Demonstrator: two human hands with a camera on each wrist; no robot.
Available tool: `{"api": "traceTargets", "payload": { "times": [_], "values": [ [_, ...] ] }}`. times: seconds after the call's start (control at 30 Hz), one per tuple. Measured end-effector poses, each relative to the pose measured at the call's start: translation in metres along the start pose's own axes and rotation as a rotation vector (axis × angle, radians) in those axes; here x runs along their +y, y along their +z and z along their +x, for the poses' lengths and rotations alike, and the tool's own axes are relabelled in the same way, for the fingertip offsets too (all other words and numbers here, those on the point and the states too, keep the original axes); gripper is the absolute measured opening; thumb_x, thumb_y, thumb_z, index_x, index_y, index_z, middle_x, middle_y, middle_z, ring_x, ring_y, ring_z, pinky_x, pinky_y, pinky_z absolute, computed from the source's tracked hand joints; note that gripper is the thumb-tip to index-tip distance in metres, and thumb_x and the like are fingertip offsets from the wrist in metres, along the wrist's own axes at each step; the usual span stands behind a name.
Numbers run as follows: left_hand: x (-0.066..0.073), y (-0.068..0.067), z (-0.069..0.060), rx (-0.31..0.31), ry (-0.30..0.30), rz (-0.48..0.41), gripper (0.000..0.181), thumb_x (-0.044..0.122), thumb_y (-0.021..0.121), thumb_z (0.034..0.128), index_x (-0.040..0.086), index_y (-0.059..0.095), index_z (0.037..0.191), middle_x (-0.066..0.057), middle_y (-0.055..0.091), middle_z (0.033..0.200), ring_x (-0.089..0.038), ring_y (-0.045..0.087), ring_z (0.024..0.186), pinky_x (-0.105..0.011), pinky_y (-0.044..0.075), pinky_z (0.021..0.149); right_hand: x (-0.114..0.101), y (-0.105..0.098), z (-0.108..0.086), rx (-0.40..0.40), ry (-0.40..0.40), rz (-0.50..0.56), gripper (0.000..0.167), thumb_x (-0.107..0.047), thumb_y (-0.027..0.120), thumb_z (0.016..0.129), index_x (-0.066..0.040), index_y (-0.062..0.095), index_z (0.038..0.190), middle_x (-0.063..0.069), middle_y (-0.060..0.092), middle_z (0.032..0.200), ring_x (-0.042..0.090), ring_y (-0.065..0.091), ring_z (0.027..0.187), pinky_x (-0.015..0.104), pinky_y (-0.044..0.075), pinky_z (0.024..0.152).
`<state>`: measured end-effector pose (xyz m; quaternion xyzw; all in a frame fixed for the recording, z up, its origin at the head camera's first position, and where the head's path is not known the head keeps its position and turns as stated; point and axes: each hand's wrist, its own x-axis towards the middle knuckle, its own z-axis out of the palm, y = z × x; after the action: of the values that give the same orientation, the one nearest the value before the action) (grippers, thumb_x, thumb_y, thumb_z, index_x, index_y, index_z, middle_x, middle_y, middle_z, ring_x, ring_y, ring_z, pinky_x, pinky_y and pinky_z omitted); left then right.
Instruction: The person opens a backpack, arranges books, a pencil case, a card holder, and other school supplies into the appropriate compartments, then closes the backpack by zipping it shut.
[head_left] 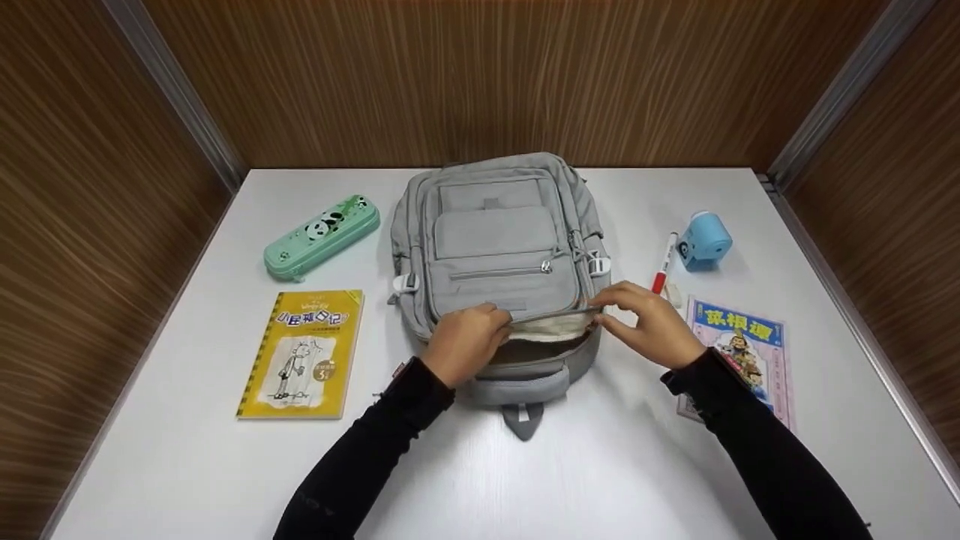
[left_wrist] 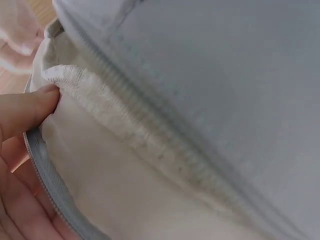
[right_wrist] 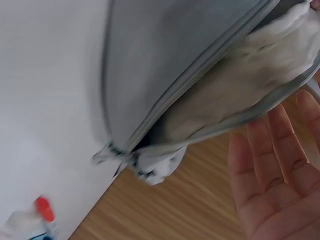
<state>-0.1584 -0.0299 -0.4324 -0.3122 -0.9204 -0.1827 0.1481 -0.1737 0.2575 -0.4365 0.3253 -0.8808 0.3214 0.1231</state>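
Note:
A grey backpack (head_left: pixel 495 232) lies on the white table, its main compartment unzipped at the end towards me, with cream lining (left_wrist: pixel 115 165) showing. My left hand (head_left: pixel 466 341) pinches the edge of the opened flap. In the left wrist view its thumb (left_wrist: pixel 30 112) presses on the lining while the other fingers lie behind the zipper edge. My right hand (head_left: pixel 651 324) is at the right end of the same flap, index finger and thumb by the edge. The right wrist view shows its fingers (right_wrist: pixel 270 160) fairly straight, close under the zipper edge; its thumb is mostly hidden.
Left of the bag lie a green panda pencil case (head_left: pixel 322 238) and a yellow book (head_left: pixel 301 356). On the right are a red-capped marker (head_left: pixel 665 262), a blue pencil sharpener (head_left: pixel 705 240), a small whitish eraser-like block (head_left: pixel 673 295) and a pink-and-blue book (head_left: pixel 772 367), partly under my sleeve.

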Motion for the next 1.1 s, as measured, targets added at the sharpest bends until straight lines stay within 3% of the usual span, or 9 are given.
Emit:
{"api": "traceTargets", "payload": {
  "times": [0.2, 0.4, 0.5, 0.63, 0.8, 0.9, 1.1],
  "values": [
    [-0.001, -0.006, 0.002, 0.061, -0.002, 0.02, 0.012, 0.027, 0.06, 0.0835, 0.017, 0.063, 0.08, 0.006, 0.061, 0.064, -0.007, 0.052, 0.05, -0.022, 0.04, 0.044, 0.02, -0.014, -0.029, 0.003, 0.202, -0.15, 0.025, -0.024, 0.063, 0.082, -0.013, 0.062, 0.104, 0.001, 0.058, 0.102, 0.023, 0.057, 0.089, 0.039, 0.046, 0.071],
    [-0.001, -0.013, 0.006, 0.161, 0.031, 0.12, 0.015, 0.028, 0.059, 0.0833, 0.016, 0.06, 0.075, 0.007, 0.055, 0.053, -0.007, 0.047, 0.043, -0.025, 0.037, 0.037, 0.037, -0.037, -0.058, -0.062, 0.561, -0.23, 0.048, -0.038, 0.061, 0.081, -0.007, 0.055, 0.117, 0.016, 0.053, 0.114, 0.032, 0.054, 0.091, 0.046, 0.047, 0.071],
    [-0.001, -0.018, 0.011, 0.204, 0.042, 0.165, 0.015, 0.027, 0.06, 0.0827, 0.016, 0.058, 0.073, 0.007, 0.051, 0.049, -0.007, 0.044, 0.04, -0.026, 0.035, 0.035, 0.046, -0.051, -0.076, -0.084, 0.685, -0.254, 0.061, -0.045, 0.058, 0.081, -0.001, 0.049, 0.123, 0.025, 0.049, 0.115, 0.033, 0.052, 0.085, 0.047, 0.047, 0.066],
    [-0.001, -0.024, 0.016, 0.215, 0.05, 0.191, 0.012, 0.026, 0.06, 0.0827, 0.016, 0.061, 0.077, 0.006, 0.053, 0.051, -0.008, 0.043, 0.04, -0.023, 0.034, 0.035, 0.057, -0.066, -0.098, -0.061, 0.772, -0.308, 0.069, -0.045, 0.059, 0.08, 0.008, 0.045, 0.122, 0.032, 0.05, 0.104, 0.032, 0.052, 0.073, 0.04, 0.045, 0.053],
    [-0.001, -0.033, 0.024, 0.226, 0.051, 0.227, 0.014, 0.029, 0.059, 0.0825, 0.016, 0.061, 0.079, 0.005, 0.057, 0.053, -0.009, 0.046, 0.04, -0.026, 0.037, 0.041, 0.065, -0.08, -0.118, -0.057, 0.89, -0.389, 0.081, -0.049, 0.063, 0.075, 0.016, 0.043, 0.118, 0.03, 0.046, 0.087, 0.034, 0.049, 0.064, 0.035, 0.039, 0.042],
    [-0.001, -0.037, 0.028, 0.231, 0.046, 0.239, 0.015, 0.029, 0.058, 0.0833, 0.016, 0.061, 0.078, 0.005, 0.055, 0.052, -0.009, 0.045, 0.039, -0.028, 0.037, 0.043, 0.068, -0.086, -0.127, -0.107, 0.966, -0.435, 0.086, -0.056, 0.061, 0.072, 0.018, 0.044, 0.112, 0.027, 0.045, 0.076, 0.032, 0.047, 0.057, 0.036, 0.036, 0.039],
    [-0.001, -0.045, 0.034, 0.222, 0.032, 0.227, 0.017, 0.028, 0.055, 0.0853, 0.013, 0.06, 0.078, 0.004, 0.053, 0.052, -0.011, 0.044, 0.04, -0.025, 0.035, 0.036, 0.07, -0.092, -0.134, -0.262, 1.095, -0.44, 0.075, -0.063, 0.054, 0.072, 0.011, 0.051, 0.083, 0.01, 0.047, 0.051, 0.022, 0.046, 0.044, 0.031, 0.032, 0.039]
  ]
}}
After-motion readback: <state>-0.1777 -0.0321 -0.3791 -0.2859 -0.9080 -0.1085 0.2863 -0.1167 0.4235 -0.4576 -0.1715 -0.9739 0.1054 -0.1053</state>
